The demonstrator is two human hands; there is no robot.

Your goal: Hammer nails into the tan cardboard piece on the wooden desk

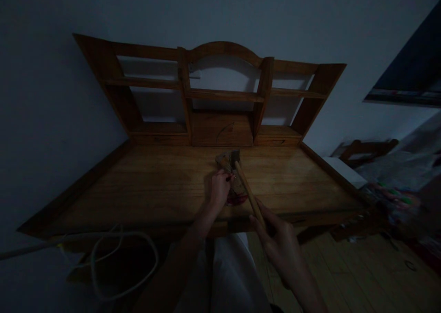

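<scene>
My right hand (277, 237) is closed around the lower end of a light wooden handle (250, 193). This handle slants up and left to a dark, blocky head (235, 156); the dim light hides the tool's exact kind. Over the desk, my left hand (219, 185) is closed in a pinch, with something small and dark red (229, 178) at its fingertips. Close beside it lies a rough brown piece (238, 183), partly behind the hand and handle. A red, shiny patch (236, 199) shows at the near end of that piece.
The wooden desk (155, 179) has raised side edges and a shelf unit (223, 94) along its back. A pale looped cable (155, 251) hangs at the front left. To the right are a white box-like surface (344, 172) and a wooden chair back (370, 148).
</scene>
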